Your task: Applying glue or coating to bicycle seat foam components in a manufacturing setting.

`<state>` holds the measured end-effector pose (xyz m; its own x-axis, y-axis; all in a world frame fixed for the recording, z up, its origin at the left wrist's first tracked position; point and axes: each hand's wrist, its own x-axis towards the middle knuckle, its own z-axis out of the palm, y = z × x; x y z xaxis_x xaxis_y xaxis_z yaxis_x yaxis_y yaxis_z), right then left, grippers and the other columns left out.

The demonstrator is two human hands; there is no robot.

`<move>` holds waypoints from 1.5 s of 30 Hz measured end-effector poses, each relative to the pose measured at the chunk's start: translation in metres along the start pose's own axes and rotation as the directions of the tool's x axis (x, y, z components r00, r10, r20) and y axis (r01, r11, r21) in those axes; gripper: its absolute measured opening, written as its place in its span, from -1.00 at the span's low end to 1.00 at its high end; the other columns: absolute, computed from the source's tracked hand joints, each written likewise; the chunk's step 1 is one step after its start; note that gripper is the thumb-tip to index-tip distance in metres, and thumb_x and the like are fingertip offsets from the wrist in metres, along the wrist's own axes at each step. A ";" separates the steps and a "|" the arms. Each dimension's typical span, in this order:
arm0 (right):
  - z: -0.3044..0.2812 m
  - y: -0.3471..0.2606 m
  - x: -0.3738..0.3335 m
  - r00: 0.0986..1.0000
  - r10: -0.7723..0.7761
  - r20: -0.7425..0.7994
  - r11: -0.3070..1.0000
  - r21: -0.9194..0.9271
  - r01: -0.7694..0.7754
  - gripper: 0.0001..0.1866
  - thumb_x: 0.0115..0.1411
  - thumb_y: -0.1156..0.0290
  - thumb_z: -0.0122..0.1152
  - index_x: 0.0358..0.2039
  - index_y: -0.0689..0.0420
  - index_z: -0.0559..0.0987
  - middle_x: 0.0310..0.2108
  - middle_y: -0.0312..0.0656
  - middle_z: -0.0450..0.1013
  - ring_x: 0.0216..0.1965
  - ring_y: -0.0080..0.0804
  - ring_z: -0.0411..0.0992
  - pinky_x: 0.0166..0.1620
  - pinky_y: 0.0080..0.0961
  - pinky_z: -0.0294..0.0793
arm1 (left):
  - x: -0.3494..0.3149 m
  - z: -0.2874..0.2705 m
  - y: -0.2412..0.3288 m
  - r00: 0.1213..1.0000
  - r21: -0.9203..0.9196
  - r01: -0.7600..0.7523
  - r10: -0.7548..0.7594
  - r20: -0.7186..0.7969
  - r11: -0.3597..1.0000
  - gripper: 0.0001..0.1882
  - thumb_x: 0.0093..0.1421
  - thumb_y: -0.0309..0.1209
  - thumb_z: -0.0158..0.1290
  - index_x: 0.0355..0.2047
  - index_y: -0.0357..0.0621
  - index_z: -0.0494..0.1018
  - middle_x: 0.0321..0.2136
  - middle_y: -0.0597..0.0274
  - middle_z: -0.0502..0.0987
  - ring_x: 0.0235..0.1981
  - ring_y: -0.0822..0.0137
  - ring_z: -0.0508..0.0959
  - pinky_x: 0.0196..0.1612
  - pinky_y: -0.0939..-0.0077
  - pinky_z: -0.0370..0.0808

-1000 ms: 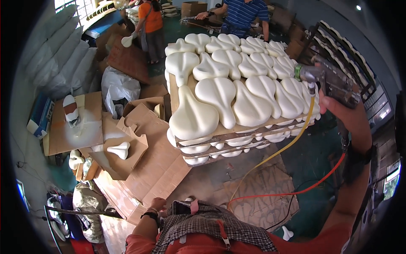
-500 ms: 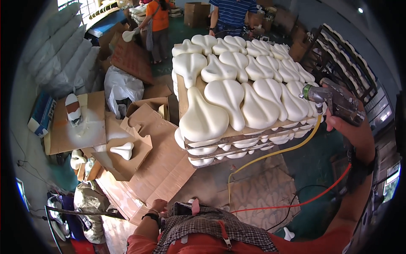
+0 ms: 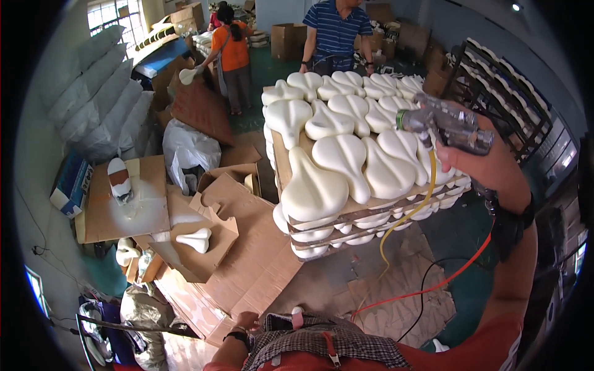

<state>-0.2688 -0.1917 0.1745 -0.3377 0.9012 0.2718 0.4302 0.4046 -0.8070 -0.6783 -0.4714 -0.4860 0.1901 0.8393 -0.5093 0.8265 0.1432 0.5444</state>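
My right hand point(image 3: 473, 162) is wrapped round the handle of a spray gun point(image 3: 461, 125) with a green ring near its nozzle. The gun points left, above white bicycle saddle pads point(image 3: 339, 162) set in rows on a stack of boards point(image 3: 346, 217). From the gun's underside hangs a yellow hose point(image 3: 411, 213). Low by my checked apron point(image 3: 291, 340) is my left hand point(image 3: 247, 320), apart from the pads. Its fingers are partly hidden, and nothing shows in it. I cannot make out any spray.
Flattened cardboard point(image 3: 247, 247) covers floor left of the stack. A red hose point(image 3: 427, 290) crosses below my right arm. One person in a striped shirt point(image 3: 337, 34) stands behind the stack; another in orange point(image 3: 231, 52) stands farther left. A rack point(image 3: 510, 93) of pads is at right.
My right hand has brought the spray gun leftward, over the right part of the pads. The whole view has shifted slightly. My left hand stays low by the apron.
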 end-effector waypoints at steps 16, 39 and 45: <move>0.016 -0.010 -0.007 0.950 -0.121 0.286 0.981 -0.109 0.158 -0.41 -0.01 0.51 0.24 0.10 0.19 0.35 -0.25 -0.32 0.45 -0.29 -0.66 0.35 -0.21 -0.66 0.38 | -0.013 0.007 -0.020 0.990 0.335 -0.082 0.039 0.132 0.938 -0.75 -0.05 -0.24 0.19 -0.36 0.01 0.50 -0.36 0.29 0.58 -0.27 0.16 0.57 -0.31 0.25 0.50; -0.005 -0.030 -0.107 0.815 -0.002 0.579 0.976 -0.176 0.127 -0.43 0.01 0.48 0.16 0.10 0.25 0.33 -0.19 -0.04 0.49 -0.33 -0.36 0.49 -0.22 -0.56 0.42 | -0.010 0.004 0.003 0.970 0.408 -0.170 0.079 0.232 0.897 -0.76 -0.02 -0.28 0.16 -0.30 0.01 0.50 -0.32 0.30 0.58 -0.33 0.28 0.59 -0.29 0.37 0.53; 0.000 -0.016 -0.120 0.883 -0.024 0.469 0.988 -0.125 0.093 -0.44 0.02 0.50 0.16 0.09 0.24 0.33 -0.22 -0.03 0.48 -0.36 -0.32 0.49 -0.23 -0.52 0.42 | 0.006 -0.013 0.039 0.797 -0.755 0.553 -0.488 0.356 0.353 -0.76 0.03 -0.35 0.10 -0.27 -0.15 0.43 -0.34 0.14 0.54 -0.44 0.18 0.57 -0.56 0.34 0.48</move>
<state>-0.2346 -0.3060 0.1547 -0.7011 0.7129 0.0137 0.4980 0.5033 -0.7061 -0.6514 -0.4536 -0.4590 -0.0631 0.4128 -0.9086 -0.0032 0.9104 0.4138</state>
